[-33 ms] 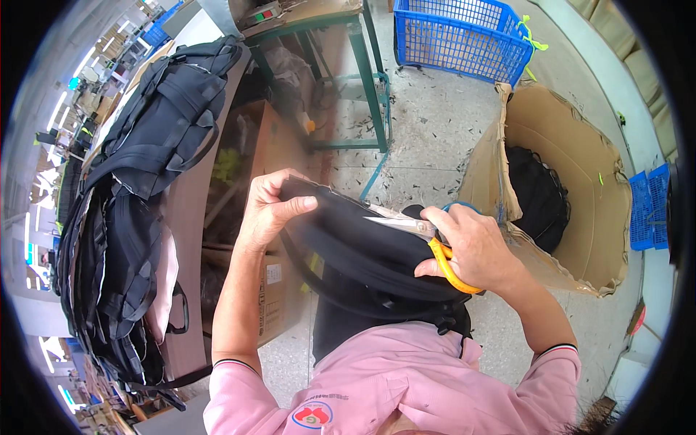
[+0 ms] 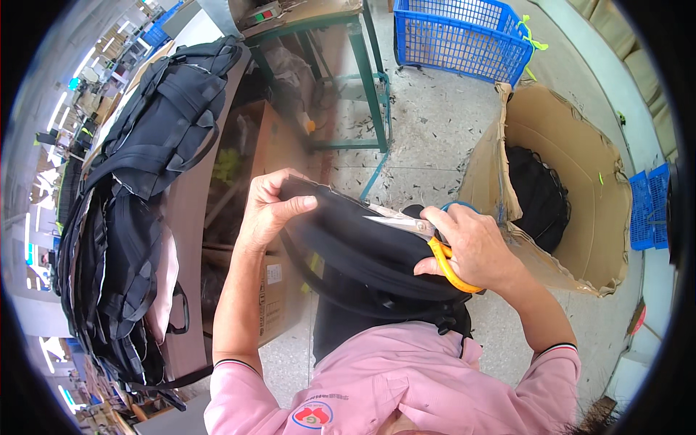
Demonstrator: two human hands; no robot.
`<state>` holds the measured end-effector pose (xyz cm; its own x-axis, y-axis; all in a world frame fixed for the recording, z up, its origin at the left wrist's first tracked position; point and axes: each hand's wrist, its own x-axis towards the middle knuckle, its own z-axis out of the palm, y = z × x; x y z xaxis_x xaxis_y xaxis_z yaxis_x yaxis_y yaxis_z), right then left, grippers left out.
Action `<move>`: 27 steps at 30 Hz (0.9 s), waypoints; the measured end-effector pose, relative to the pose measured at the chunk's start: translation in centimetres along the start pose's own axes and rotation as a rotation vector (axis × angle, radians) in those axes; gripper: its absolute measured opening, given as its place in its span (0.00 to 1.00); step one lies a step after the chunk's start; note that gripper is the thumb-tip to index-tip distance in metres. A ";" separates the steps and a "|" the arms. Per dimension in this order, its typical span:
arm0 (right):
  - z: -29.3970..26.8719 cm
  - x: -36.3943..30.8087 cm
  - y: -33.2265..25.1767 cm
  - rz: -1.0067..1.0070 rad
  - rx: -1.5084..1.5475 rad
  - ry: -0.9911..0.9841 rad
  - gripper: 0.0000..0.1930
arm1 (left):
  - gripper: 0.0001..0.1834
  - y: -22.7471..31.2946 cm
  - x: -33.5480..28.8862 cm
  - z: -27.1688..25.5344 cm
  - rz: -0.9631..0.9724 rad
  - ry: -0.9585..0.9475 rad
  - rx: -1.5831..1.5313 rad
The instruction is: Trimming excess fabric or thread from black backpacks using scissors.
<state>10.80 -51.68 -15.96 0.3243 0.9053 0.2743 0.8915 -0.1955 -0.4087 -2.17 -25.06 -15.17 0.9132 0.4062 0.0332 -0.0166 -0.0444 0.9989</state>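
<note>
My left hand (image 2: 272, 209) pinches the upper left corner of a black padded fabric piece (image 2: 341, 235), thumb on top. The piece spreads over my lap, with straps and a buckle (image 2: 444, 326) hanging at its lower right. In my right hand (image 2: 475, 243) is a pair of scissors (image 2: 451, 272) with orange handles; my fingers wrap the handles. Its metal blades point left and lie along the fabric's far edge, where a pale strip shows. Whether the blades touch the cloth I cannot tell.
Left, a table (image 2: 190, 239) carries a heap of black straps and bag pieces (image 2: 138, 167). An opened carton (image 2: 270, 145) stands beside it. To the right, a large carton (image 2: 587, 196) holds black fabric. Farther off are a blue crate (image 2: 464, 43) and a green-legged table (image 2: 366, 80); dark scraps litter the floor.
</note>
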 end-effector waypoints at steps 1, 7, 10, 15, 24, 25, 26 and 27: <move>0.1 0.0 0.0 -0.001 0.000 0.001 0.32 | 0.11 -0.1 -0.1 0.0 -0.003 -0.004 0.001; 1.0 -0.7 0.3 -0.002 0.044 -0.002 0.27 | 0.11 -0.1 -0.1 0.2 -0.016 -0.015 -0.012; 0.8 -0.7 0.3 0.003 0.028 -0.014 0.26 | 0.11 -0.3 -0.1 0.0 -0.030 -0.022 -0.005; 0.0 0.5 -0.5 -0.050 -0.041 0.059 0.29 | 0.11 -0.3 -0.2 0.3 -0.026 -0.081 0.008; 0.9 0.3 -0.2 -0.024 0.059 -0.003 0.28 | 0.11 0.0 -0.3 0.4 -0.033 -0.096 0.004; 1.2 0.2 0.0 -0.028 0.055 -0.001 0.28 | 0.11 0.1 -0.2 0.4 -0.028 -0.094 0.003; 1.6 -0.1 0.3 -0.014 0.098 0.013 0.27 | 0.11 0.2 -0.1 0.5 -0.047 -0.102 -0.016; 1.8 -0.3 0.5 -0.001 0.140 0.028 0.26 | 0.11 0.3 -0.1 0.6 -0.065 -0.111 -0.035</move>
<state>10.56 -51.37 -17.76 0.3336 0.8944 0.2979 0.8397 -0.1382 -0.5252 -1.97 -25.67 -14.86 0.9521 0.3039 -0.0341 0.0319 0.0119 0.9994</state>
